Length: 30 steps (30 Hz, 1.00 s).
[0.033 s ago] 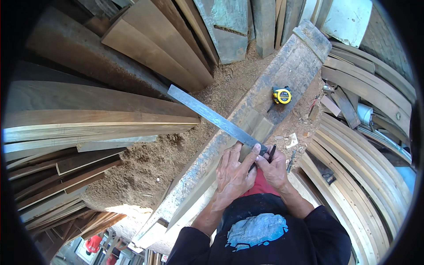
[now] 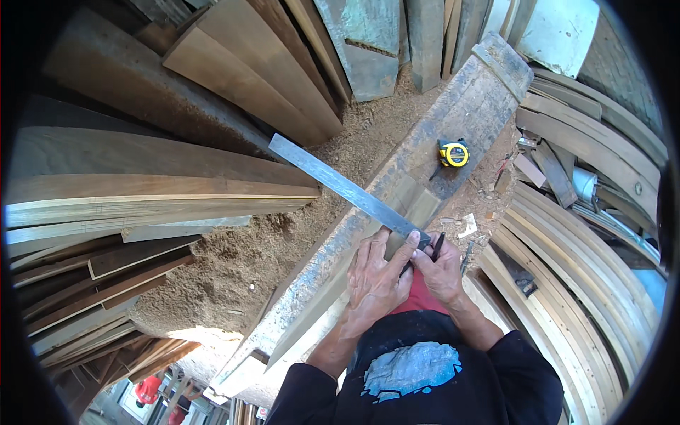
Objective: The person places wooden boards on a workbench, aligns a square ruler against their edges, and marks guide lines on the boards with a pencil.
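A try square with a long grey metal blade lies across a smooth wooden board on the workbench. Its blade reaches past the bench's left edge. My left hand is closed on the square's dark stock end, thumb on top and fingers against the board. Close beside it, my right hand grips a thin black pen that sticks up past the index finger. The right thumb touches the square's end. Where the pen's tip is, my fingers hide.
A yellow and black tape measure sits on the worn bench, beyond the board. Planks lean at the left, and curved-looking timber is stacked at the right. Sawdust covers the ground. A person in red shows at lower left.
The pen and right fingers have shifted very slightly. The square, board and left hand stay in place.
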Tool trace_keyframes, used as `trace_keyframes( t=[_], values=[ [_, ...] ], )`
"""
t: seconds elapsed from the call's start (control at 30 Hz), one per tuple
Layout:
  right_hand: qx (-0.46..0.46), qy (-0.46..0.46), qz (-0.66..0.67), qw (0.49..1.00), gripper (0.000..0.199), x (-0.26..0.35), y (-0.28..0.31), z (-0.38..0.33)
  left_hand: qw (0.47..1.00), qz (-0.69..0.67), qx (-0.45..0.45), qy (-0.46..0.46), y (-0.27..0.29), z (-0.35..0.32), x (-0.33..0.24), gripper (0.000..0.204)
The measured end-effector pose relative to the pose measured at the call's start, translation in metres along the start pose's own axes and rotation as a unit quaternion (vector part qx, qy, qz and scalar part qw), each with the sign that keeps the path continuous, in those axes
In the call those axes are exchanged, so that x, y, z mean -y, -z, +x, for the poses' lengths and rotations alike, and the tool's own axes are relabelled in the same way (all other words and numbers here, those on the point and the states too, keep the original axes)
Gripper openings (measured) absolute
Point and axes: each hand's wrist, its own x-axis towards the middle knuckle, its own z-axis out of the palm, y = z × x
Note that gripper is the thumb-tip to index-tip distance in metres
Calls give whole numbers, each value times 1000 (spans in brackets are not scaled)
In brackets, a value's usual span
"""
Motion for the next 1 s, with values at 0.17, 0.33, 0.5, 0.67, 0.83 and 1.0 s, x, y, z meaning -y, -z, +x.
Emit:
trace_keyframes(
  t=[0.17,0.33,0.5,0.67,0.83,1.0],
  values=[
    [-22,0,-11,1000,9,-1,4,1,1000,5,3,13,-2,2,-1,74],
    [-26,1,-21,999,13,3,2,3,1000,10,8,18,3,6,-2,74],
    [-22,11,-33,999,18,5,4,4,1000,21,9,12,2,6,-1,75],
    [-19,4,-25,999,18,14,0,3,1000,21,15,14,3,7,-2,76],
    [-8,8,-26,1000,17,13,5,5,1000,20,18,13,2,7,-2,76],
    [3,-15,-33,999,12,15,9,8,1000,30,2,-8,-1,5,0,77]
  ],
)
